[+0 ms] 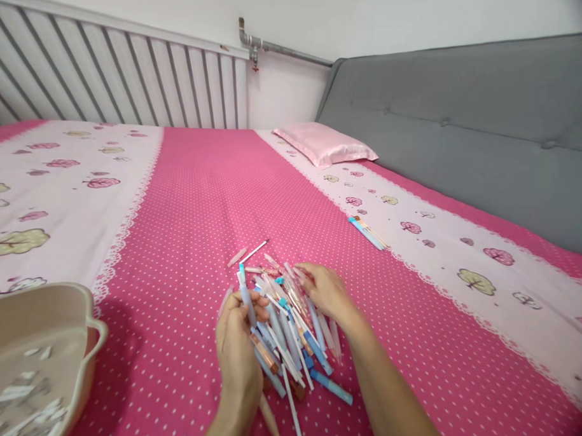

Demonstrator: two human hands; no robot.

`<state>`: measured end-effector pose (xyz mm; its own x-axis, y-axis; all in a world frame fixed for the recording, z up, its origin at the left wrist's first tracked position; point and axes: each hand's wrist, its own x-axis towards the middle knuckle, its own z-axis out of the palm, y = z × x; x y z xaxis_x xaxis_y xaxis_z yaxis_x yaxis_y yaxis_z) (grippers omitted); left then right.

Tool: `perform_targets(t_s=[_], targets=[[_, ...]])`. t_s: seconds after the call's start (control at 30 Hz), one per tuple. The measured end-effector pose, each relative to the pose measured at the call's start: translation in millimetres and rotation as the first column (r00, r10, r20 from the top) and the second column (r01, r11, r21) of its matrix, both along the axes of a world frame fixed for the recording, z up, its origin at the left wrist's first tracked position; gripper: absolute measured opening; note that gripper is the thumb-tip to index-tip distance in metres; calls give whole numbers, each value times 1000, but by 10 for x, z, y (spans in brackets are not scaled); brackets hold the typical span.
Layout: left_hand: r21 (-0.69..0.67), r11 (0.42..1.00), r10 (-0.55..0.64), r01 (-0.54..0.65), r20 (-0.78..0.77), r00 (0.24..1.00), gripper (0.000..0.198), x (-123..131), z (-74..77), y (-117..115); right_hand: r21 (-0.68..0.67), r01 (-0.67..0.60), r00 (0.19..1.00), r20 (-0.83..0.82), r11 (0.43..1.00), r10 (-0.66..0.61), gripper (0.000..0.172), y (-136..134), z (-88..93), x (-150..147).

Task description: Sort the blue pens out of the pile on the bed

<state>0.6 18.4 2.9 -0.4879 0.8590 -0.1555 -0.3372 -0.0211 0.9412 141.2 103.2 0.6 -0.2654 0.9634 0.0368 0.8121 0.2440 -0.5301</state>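
A loose pile of pen parts (287, 335) lies on the pink bedspread: pale blue, white, clear and pinkish barrels, refills and caps. My left hand (239, 334) is closed around a light blue pen barrel (247, 297) with a bright blue end, held upright and tilted over the pile's left side. My right hand (329, 292) reaches to the pile's upper right, its fingertips drawn together at some pinkish clear tubes; what they pinch, if anything, is hidden. Just beyond the pile lie a pink barrel (237, 257) and a thin white refill (255, 250).
At lower left stands a beige plastic basin (88, 363) with small white and clear pieces inside. Several blue and tan pens (367, 233) lie side by side to the right. Farther back are a pink pillow (325, 143), a grey headboard (456, 122) and a white radiator (119, 72).
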Motion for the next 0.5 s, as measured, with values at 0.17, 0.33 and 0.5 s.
perform_targets(t_s=[0.17, 0.33, 0.5], targets=[[-7, 1000, 10, -10, 19, 1000, 17, -5, 5, 1, 29, -38, 999, 19, 999, 38, 40, -13, 1, -10], [6, 1000, 19, -19, 34, 999, 16, -2, -6, 6, 56, -67, 998, -8, 996, 67, 40, -36, 5, -41], [4, 1000, 22, -22, 24, 999, 17, 1, -11, 3, 47, -60, 998, -2, 997, 60, 42, -41, 31, -55]])
